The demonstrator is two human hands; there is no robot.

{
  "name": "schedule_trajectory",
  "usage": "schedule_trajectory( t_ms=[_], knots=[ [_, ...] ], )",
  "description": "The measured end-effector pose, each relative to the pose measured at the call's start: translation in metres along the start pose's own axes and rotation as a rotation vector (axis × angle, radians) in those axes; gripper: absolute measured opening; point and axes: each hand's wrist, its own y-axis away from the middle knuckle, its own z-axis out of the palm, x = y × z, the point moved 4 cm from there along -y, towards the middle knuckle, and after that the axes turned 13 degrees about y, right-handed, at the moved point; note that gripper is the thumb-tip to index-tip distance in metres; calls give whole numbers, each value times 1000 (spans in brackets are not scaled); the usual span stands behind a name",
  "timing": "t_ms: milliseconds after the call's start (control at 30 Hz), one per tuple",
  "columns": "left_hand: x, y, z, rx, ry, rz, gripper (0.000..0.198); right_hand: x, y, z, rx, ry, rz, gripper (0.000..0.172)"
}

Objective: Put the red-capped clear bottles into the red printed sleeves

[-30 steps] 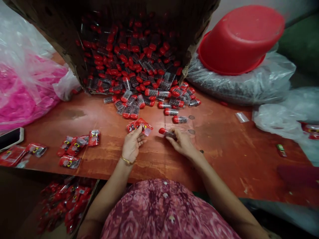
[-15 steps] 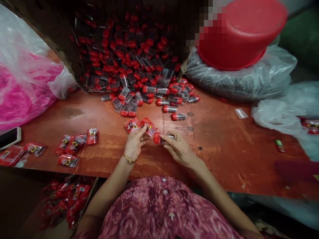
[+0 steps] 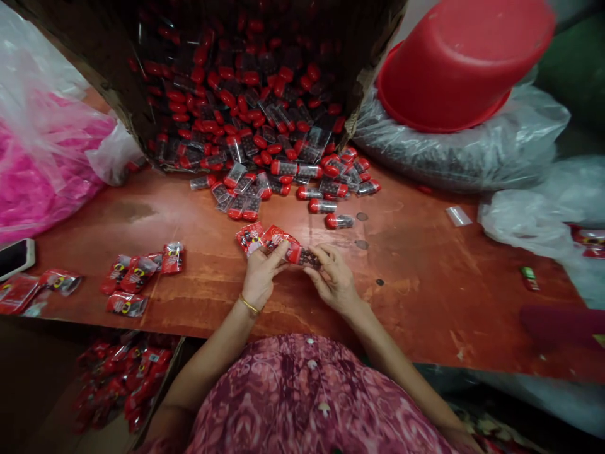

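Centrally, right hand (image 3: 333,282) pinches red-capped tube (image 3: 303,256) touching sachet (image 3: 275,238) in left hand (image 3: 261,279) grip.

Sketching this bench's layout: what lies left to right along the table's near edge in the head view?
Phone → loose red packets → left hand → the red packet it pinches → red-capped tube → right hand gripping that tube → small green item.

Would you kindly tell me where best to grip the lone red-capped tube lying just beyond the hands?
Pinch the tube across its clear middle, coming from above: it lies flat on the table, red cap to the left, both long sides free of the pile.
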Motion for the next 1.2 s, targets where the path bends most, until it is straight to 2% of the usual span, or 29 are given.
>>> schedule_trajectory(
  t_ms=[133, 233, 467, 667, 800, 900, 1100, 1200],
  knots=[
    [-7, 2, 7, -48, 65, -21, 37, -8, -3, 7, 96, -14, 15, 43],
    [-8, -1, 7, -76, 118, -51, 35, -10, -6, 14, 134, -88, 109, 38],
    [-1, -7, 4, -111, 160, 83, 29, -5, -2, 32, -86, -673, 567, 27],
    [-14, -3, 8, -146, 75, 173, 28, -14, -5, 38, -49, -844, 797, 28],
    [-13, 0, 9, -191, 66, 83, 29, -19, -8, 38, -75, -928, 799, 30],
    [-4, -1, 4, -165, 109, 95, 30, -18, -8, 38, -151, -980, 747, 32],
    [-4, -1, -7, -134, 214, 21, 34, -14, -20, 44, -173, -935, 706, 23],
    [3, 3, -11, -115, 204, 97, 33, -15, -29, 49, -204, -905, 671, 23]
  ],
)
